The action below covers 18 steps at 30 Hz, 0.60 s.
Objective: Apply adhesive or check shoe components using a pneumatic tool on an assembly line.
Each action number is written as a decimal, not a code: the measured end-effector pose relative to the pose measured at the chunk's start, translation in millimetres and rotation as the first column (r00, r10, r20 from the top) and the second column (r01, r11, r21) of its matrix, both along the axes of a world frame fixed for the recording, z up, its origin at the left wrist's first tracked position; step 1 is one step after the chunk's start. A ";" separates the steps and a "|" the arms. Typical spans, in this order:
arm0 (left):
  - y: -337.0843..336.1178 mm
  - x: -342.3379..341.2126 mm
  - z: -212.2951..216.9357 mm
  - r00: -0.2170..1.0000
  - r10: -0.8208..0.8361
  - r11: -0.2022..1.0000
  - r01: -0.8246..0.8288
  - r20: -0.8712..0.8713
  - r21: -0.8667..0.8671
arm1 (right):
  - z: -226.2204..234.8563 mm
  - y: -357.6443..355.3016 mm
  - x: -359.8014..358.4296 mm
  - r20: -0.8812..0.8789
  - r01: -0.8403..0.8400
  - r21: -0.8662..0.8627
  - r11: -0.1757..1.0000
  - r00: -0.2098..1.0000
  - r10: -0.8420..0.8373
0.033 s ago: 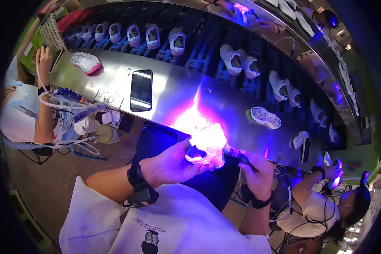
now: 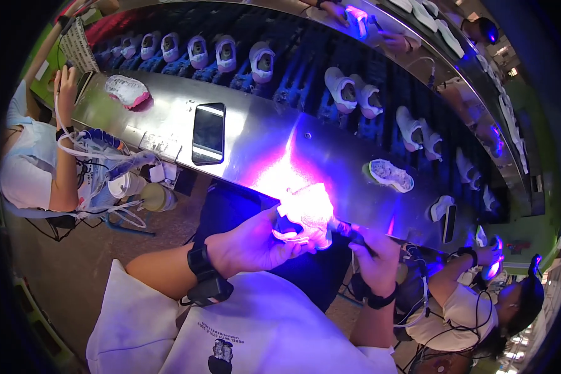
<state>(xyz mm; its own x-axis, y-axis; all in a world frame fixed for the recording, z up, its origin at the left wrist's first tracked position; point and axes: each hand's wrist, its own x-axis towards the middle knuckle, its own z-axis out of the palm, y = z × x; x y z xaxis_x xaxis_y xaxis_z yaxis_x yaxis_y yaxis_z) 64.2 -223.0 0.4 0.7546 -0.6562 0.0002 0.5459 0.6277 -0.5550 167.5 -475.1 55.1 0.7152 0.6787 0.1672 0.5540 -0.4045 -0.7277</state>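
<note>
My left hand point(image 2: 249, 243) is closed round a light-coloured shoe point(image 2: 310, 209) held just off the bench's near edge. Bright violet-white light washes out much of its surface, so its details are hard to make out. My right hand point(image 2: 376, 257) grips a slim dark-handled tool, seemingly a brush point(image 2: 350, 231), whose tip meets the right side of the shoe. Glare hides the very end of that tip.
On the metal bench point(image 2: 249, 124) lie a phone point(image 2: 208, 133), a white-and-pink shoe sole point(image 2: 127, 91) and another sole point(image 2: 391, 175). Beyond runs a dark conveyor point(image 2: 299, 81) carrying several white shoes point(image 2: 262, 62). Co-workers sit at left point(image 2: 34, 162) and right point(image 2: 461, 311).
My right hand and the brush have shifted slightly left and down along the shoe's side. My left hand and the shoe stay nearly still.
</note>
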 end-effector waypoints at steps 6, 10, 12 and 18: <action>2.7 8.9 12.9 0.991 0.116 0.796 -0.133 0.068 0.591 | -32.3 -10.3 -8.2 -0.122 0.106 0.015 0.994 0.987 -0.103; 25.7 26.9 14.8 0.903 -0.047 0.074 -0.423 0.427 0.903 | -40.4 -20.1 10.6 -0.231 0.210 -0.025 0.977 0.950 -0.210; 21.6 38.8 7.9 0.763 -0.148 -0.419 -0.625 0.629 0.659 | -39.3 -25.7 18.4 -0.392 0.301 0.064 0.951 0.884 -0.254; 26.8 71.6 37.9 0.473 -0.718 -0.686 -0.607 0.511 -0.401 | 6.4 -50.8 27.9 -0.444 0.336 0.058 0.940 0.852 -0.277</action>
<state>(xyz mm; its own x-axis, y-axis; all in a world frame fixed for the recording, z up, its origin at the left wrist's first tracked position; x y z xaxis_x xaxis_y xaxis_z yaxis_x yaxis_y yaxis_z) 135.8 -196.2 38.3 0.7558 -0.0917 0.6483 -0.4771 -0.7553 0.4493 195.4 -525.9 61.6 0.9046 0.4064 -0.1287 0.0442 -0.3896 -0.9199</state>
